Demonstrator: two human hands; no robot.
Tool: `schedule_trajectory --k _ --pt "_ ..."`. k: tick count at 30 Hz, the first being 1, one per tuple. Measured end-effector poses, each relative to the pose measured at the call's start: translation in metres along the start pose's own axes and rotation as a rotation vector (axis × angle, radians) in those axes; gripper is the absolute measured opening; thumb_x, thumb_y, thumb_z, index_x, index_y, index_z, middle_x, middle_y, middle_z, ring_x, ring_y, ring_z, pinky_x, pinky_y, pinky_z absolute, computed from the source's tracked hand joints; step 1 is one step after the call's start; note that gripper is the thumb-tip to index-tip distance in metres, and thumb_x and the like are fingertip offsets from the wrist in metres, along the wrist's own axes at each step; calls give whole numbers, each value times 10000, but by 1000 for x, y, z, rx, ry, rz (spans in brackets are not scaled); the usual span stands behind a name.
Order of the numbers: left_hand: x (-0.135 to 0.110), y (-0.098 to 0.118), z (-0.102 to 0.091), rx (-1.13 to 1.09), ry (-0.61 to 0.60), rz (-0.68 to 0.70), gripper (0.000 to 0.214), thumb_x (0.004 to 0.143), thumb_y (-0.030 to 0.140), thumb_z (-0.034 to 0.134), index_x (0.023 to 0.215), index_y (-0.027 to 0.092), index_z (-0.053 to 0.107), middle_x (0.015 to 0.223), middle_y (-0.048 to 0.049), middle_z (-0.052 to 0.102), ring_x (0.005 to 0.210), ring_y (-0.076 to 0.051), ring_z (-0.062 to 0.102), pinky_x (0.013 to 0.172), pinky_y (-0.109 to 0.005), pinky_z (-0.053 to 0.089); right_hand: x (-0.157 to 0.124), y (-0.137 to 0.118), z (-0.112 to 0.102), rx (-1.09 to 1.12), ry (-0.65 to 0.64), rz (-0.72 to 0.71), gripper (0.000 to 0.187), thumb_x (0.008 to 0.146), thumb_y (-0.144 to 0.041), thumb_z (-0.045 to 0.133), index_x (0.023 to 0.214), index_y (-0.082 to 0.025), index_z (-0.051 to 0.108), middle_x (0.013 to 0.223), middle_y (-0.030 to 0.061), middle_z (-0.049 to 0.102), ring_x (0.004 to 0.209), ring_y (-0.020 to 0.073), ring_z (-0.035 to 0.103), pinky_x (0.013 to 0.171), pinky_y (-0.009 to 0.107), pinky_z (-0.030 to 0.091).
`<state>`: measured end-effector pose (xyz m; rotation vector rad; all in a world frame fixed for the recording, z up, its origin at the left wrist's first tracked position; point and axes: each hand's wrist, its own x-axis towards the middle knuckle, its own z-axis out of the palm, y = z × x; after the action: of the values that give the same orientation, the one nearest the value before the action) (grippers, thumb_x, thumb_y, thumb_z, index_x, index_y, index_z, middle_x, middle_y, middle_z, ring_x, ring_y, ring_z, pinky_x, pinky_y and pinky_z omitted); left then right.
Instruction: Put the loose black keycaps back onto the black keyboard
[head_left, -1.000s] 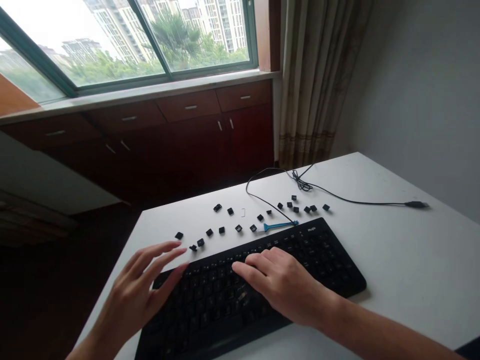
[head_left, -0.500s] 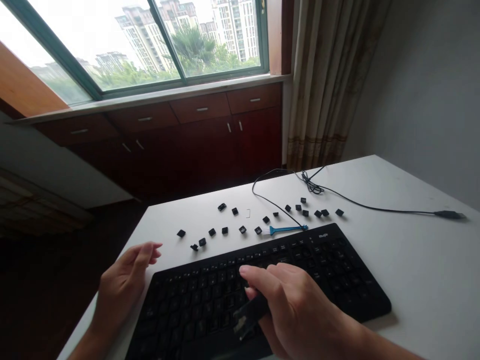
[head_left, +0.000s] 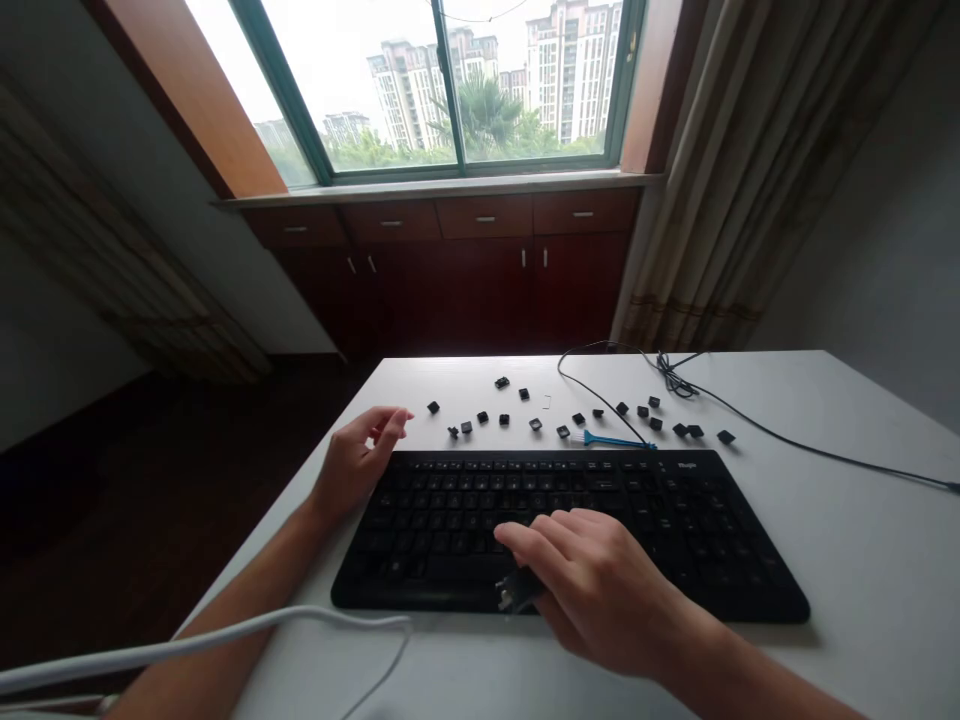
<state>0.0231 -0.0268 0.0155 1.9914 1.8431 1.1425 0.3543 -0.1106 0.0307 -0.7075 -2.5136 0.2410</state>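
Observation:
A black keyboard (head_left: 465,570) lies across the white table, with gaps where some keycaps are off. Over its lower middle, my right hand (head_left: 600,585) is closed round a short black tool with pale prongs, which looks like a keycap puller (head_left: 517,590). The prongs point left and down, near the front edge. My left hand (head_left: 364,455) rests by the keyboard's upper left corner, its fingers loosely bent and nothing visible in them. Several loose black keycaps (head_left: 535,424) are scattered behind the keyboard. A blue brush (head_left: 615,440) with white bristles lies among them.
The keyboard's black cable (head_left: 795,440) runs to a tangled bundle (head_left: 673,378) at the back, then off right. A white cable (head_left: 300,614) crosses my left forearm at lower left. A thin wire piece (head_left: 547,402) lies behind the keycaps. Cabinets (head_left: 465,290) stand beyond the table.
The view has turned left and levelled, so the table things appear shifted right, and the white cable has entered view. My right hand still holds the tool, now nearer the keyboard's front edge.

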Motion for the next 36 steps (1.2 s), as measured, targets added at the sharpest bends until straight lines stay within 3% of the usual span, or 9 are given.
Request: schedule_trajectory --k 5,11,19,22,25,28,31,36 --pt "0 2 2 -19 -50 39 347 965 487 533 1003 193 713 856 -24 719 760 -177 634 688 -262 476 -1 6 -3 -13 5 -20 682 762 -34 483 1425 -137 361 877 33 702 689 193 619 617 332 421" --pt "2 0 4 -45 -50 51 306 976 457 540 991 201 707 856 -19 712 744 -174 610 686 -274 456 -3 21 -16 -152 -7 -80 430 848 -84 447 1265 -162 519 804 39 683 634 195 592 582 337 420" --pt "3 0 5 0 -38 62 328 974 485 536 983 206 709 809 -4 703 696 -164 587 669 -271 447 -11 51 -26 -238 266 148 340 877 -125 560 1206 -200 600 924 47 753 757 187 710 679 304 518" --pt "4 0 5 24 -31 77 352 975 505 521 967 208 710 784 1 691 677 -161 580 674 -273 442 -14 59 -35 -273 305 278 319 901 -169 593 1215 -216 628 1015 55 772 802 197 735 687 300 536" --pt "5 0 5 25 -35 91 372 972 522 512 955 209 714 776 1 682 670 -161 575 672 -276 433 -7 70 -47 -220 211 410 344 932 -202 576 1270 -221 632 1183 65 743 975 226 726 823 334 551" --pt "5 -1 6 31 -37 98 386 971 529 504 944 211 720 779 0 686 665 -160 574 665 -275 431 15 86 -59 -133 -81 434 258 937 -302 607 1167 -249 713 1166 40 751 995 239 711 869 346 536" --pt "6 -2 6 44 -33 97 392 970 532 496 942 212 720 782 -1 692 661 -160 577 657 -271 433 44 104 -66 -128 -292 452 347 909 -424 654 1202 -253 726 1148 61 753 988 259 700 820 339 526" --pt "6 -5 4 67 -28 95 392 967 535 498 948 209 715 782 -4 701 667 -170 589 673 -276 441 68 123 -59 -131 -336 447 394 803 -440 769 1140 -234 770 1098 100 750 943 288 689 741 329 487"
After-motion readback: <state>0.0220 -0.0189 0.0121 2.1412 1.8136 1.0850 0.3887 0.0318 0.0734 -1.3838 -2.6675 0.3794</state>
